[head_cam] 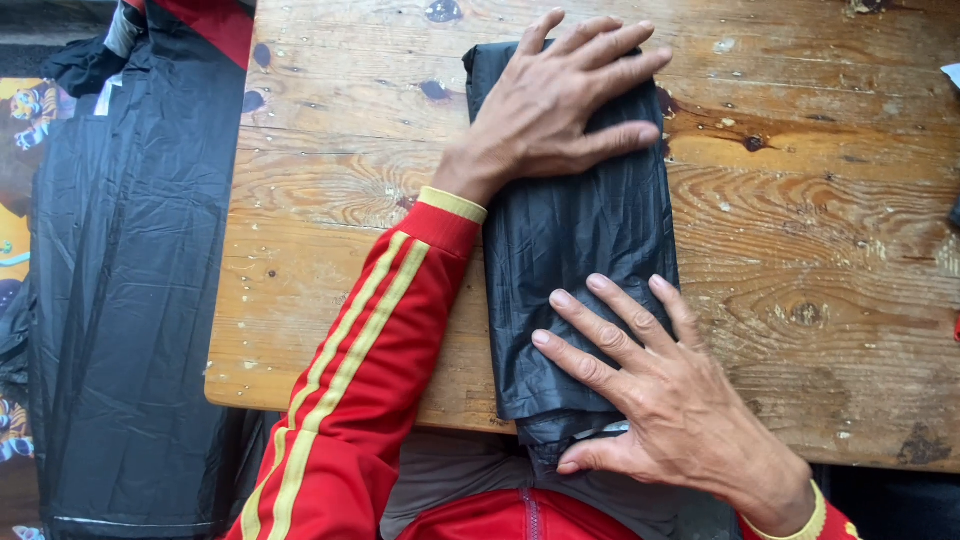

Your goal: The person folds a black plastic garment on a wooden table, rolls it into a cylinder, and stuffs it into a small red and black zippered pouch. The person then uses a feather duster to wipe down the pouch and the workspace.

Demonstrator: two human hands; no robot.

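A folded black plastic bag lies lengthwise on the wooden table, its near end hanging over the front edge. My left hand lies flat on the far end of the folded bag, fingers spread and pointing right. My right hand presses flat on the near end, fingers spread toward the far left, thumb at the table's edge. Both arms wear red sleeves with yellow stripes. Neither hand grips anything.
A large black plastic sheet hangs or lies to the left of the table, beyond its left edge. The wood is stained and spotted. A colourful printed surface shows at the far left.
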